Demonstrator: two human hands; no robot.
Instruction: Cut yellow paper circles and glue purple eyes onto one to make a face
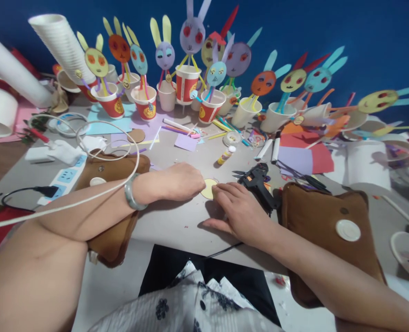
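A small yellow paper disc (208,189) lies flat on the grey table between my two hands. My left hand (183,182), with a bangle at the wrist, is curled closed at the disc's left edge; what its fingers hold, if anything, is hidden. My right hand (237,207) rests palm down at the disc's right edge, fingertips touching it and thumb spread apart. Just right of that hand lies a black glue gun (259,184). A small yellow bottle with a white cap (226,156) lies beyond the disc.
Paper cups (145,103) holding rabbit-faced paper figures (164,55) line the back. Brown cushions (328,230) lie on both sides. A white cable (86,197) crosses above my left forearm near a power strip (64,177). Red and purple paper (296,159) lies at right.
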